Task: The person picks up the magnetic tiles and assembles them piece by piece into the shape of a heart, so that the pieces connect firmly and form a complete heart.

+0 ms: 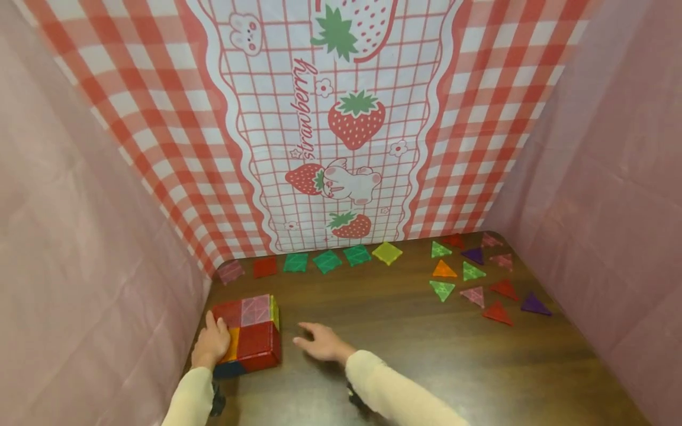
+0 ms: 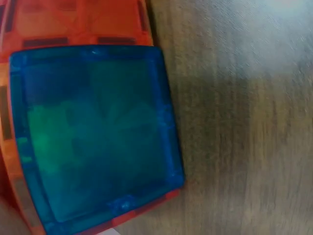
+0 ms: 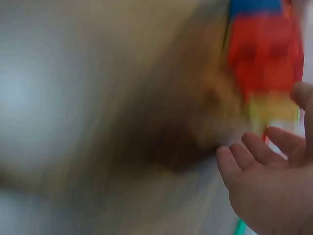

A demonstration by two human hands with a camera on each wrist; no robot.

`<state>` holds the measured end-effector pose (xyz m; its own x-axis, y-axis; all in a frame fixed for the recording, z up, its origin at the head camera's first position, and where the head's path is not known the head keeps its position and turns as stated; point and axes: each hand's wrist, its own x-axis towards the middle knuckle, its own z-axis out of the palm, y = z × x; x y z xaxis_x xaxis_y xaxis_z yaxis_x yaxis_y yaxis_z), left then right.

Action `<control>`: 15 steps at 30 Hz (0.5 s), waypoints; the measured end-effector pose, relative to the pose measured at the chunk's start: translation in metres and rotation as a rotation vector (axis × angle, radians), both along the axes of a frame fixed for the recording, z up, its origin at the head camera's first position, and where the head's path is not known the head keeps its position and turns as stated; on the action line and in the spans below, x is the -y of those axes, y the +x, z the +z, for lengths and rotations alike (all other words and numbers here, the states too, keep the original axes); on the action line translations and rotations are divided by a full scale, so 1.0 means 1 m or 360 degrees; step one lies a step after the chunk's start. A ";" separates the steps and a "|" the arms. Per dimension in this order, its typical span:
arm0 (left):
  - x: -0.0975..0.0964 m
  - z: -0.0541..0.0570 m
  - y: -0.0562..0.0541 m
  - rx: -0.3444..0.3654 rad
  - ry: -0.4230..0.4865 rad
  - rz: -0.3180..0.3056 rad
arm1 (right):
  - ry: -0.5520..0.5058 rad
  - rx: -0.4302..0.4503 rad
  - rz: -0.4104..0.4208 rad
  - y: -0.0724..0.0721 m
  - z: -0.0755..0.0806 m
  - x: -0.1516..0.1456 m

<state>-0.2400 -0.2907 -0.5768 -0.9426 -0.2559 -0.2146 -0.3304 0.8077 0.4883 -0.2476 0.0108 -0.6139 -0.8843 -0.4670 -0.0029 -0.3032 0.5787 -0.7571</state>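
A low box of translucent magnetic tiles stands at the table's left, its top made of red, pink and orange squares. My left hand rests on the box's left side, fingers extended over the top. In the left wrist view a blue tile forms a side wall beside an orange-red one. My right hand hovers to the right of the box, apart from it, holding nothing. The right wrist view shows this hand's fingers loosely spread, with the box's red and yellow side beyond, blurred.
Along the back edge lies a row of square tiles: pink, red, teal and yellow. Several triangular tiles are scattered at the back right. Pink cloth walls both sides; a checked strawberry cloth hangs behind.
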 end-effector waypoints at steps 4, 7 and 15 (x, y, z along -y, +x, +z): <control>-0.002 -0.007 0.006 0.0001 0.0007 0.0021 | 0.0174 -0.0243 -0.0267 -0.029 -0.009 -0.107; -0.002 -0.007 0.008 0.0004 0.0026 0.0047 | 0.0352 -0.0262 -0.0519 -0.044 -0.007 -0.188; -0.002 -0.009 0.001 -0.0026 0.0022 0.0069 | 0.0929 -0.0246 -0.0700 -0.049 0.004 -0.307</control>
<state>-0.2392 -0.2890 -0.5855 -0.9342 -0.2934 -0.2029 -0.3565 0.7860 0.5051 -0.2970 0.3174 -0.6102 -0.9995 -0.0308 -0.0027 -0.0291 0.9659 -0.2573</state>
